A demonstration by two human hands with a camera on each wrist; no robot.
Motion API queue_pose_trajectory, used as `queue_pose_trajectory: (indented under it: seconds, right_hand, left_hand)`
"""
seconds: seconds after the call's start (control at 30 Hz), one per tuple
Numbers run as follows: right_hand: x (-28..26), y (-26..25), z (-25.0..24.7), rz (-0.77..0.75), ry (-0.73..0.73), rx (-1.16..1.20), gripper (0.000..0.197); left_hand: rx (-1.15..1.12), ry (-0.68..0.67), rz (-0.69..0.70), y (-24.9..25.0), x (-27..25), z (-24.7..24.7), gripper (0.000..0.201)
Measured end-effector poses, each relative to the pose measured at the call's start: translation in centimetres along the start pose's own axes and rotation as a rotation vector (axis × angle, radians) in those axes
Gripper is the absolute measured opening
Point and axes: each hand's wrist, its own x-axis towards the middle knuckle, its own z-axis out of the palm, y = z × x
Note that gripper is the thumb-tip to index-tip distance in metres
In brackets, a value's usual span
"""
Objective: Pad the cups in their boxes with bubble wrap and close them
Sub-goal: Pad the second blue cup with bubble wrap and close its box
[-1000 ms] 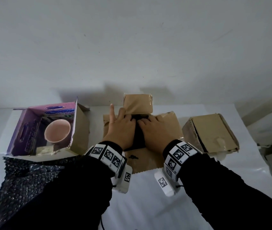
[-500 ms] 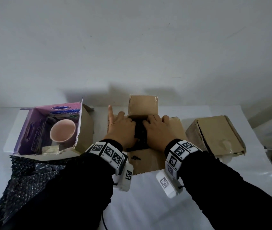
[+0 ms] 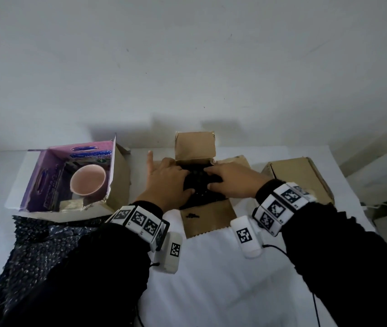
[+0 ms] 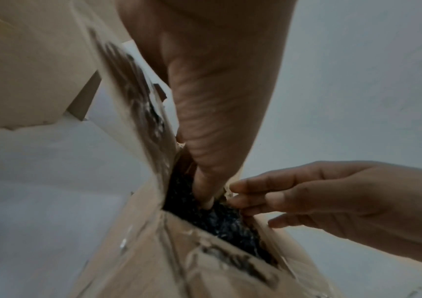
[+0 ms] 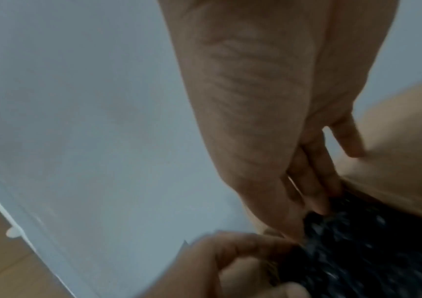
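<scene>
An open brown cardboard box stands mid-table with its far flap upright. Black bubble wrap fills its opening and hides whatever is inside. My left hand presses down on the wrap's left side, index finger sticking out past the box. My right hand presses the wrap's right side with fairly straight fingers. The left wrist view shows my left hand pushing into the wrap. In the right wrist view my right hand's fingertips touch the wrap. A pink cup sits in an open purple box at the left.
A closed brown box lies at the right. A large sheet of black bubble wrap is spread at the near left, partly under the purple box. White wall rises right behind the table.
Both hands stay pressed on the wrap in the middle box. They have spread slightly apart, the right hand shifting to the right.
</scene>
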Motion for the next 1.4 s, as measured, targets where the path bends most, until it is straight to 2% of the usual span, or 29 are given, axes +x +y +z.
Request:
queue_pose_trajectory:
  seconds: [0.13, 0.23, 0.33, 0.57, 0.73, 0.9, 1.03, 1.1, 1.17, 1.23, 1.27, 1.33, 1.4]
  right_hand:
    - [-0.5, -0.4, -1.4, -0.013, -0.021, -0.003, 0.042]
    - [0.4, -1.2, -1.0, -0.038, 0.039, -0.055, 0.043]
    - [2.0, -1.4, 0.5, -0.048, 0.040, -0.227, 0.051]
    - [3.7, -0.9, 1.8, -0.081, 0.088, -0.416, 0.060]
    - [3.9, -0.3, 2.4, -0.087, 0.113, -0.410, 0.058]
    - [3.9, 0.4, 0.3, -0.023, -0.082, -0.156, 0.069]
    - [3.1, 0.4, 1.4, -0.093, 0.051, -0.340, 0.058]
    - [2.9, 0.8, 1.3, -0.095, 0.074, -0.203, 0.044]
    - [3.2, 1.7, 0.0, -0.058, 0.221, 0.088, 0.027]
    - [3.9, 2.7, -1.3, 0.014, 0.460, 0.235, 0.028]
    - [4.2, 2.8, -1.8, 0.059, 0.488, 0.276, 0.036]
    - [5.0, 2.6, -2.2, 0.132, 0.363, 0.473, 0.052]
    - [5.3, 2.1, -2.0, 0.170, 0.293, 0.740, 0.051]
  left_hand:
    - [-0.013, -0.043, 0.001, 0.0, -1.1, -0.1, 0.055]
    - [-0.015, -0.041, -0.057, 0.6, -1.1, 0.0, 0.049]
    - [0.021, -0.048, -0.079, 1.0, -0.7, -0.1, 0.041]
    - [0.094, -0.087, -0.066, 0.9, 0.7, 0.1, 0.052]
    - [0.068, -0.079, -0.065, 0.9, 0.8, 0.3, 0.053]
    - [-0.059, -0.154, -0.015, 0.0, 1.0, 0.1, 0.062]
    - [-0.112, -0.152, 0.029, -0.9, 0.4, -0.1, 0.067]
    - [-0.167, -0.066, 0.013, -1.6, -0.3, -0.3, 0.067]
    - [-0.252, 0.068, -0.091, -2.4, -1.4, -0.3, 0.070]
    - [-0.394, 0.136, -0.246, -3.3, -2.5, 0.1, 0.076]
    - [-0.486, 0.114, -0.309, -3.7, -3.0, 0.5, 0.081]
    - [-0.668, 0.042, -0.385, -4.0, -3.5, 1.3, 0.087]
    - [-0.809, 0.059, -0.435, -4.2, -3.8, 1.4, 0.092]
